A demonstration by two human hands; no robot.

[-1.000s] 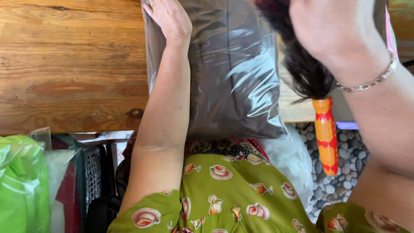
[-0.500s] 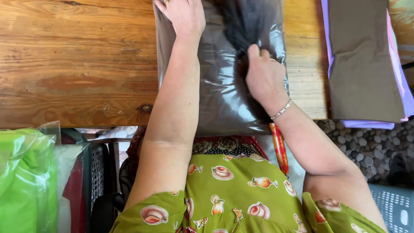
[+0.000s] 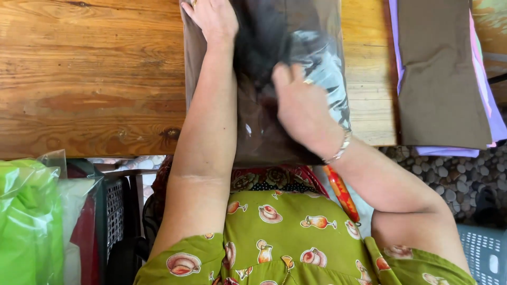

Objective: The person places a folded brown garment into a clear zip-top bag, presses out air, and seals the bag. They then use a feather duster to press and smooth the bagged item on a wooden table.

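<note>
On the worktop (image 3: pixel 79 79), left hand (image 3: pixel 214 18) stays flat at the clear bag's (image 3: pixel 327 68) twelve o'clock; right hand (image 3: pixel 301 108), open, has slid down toward six.

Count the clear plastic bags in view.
2. One bag lies on the wooden table under both hands, holding brown cloth. One bag at lower left holds green cloth. Others may be hidden off frame.

1. The left hand (image 3: pixel 214 18) reaches far forward, arm nearly straight, palm down, fingers pressed flat and partly cut off at the top edge.
2. The right hand (image 3: pixel 301 108) sits nearer the body, forearm angled in from the right, wrist bent, fingers curled downward, a bracelet on the wrist.
</note>
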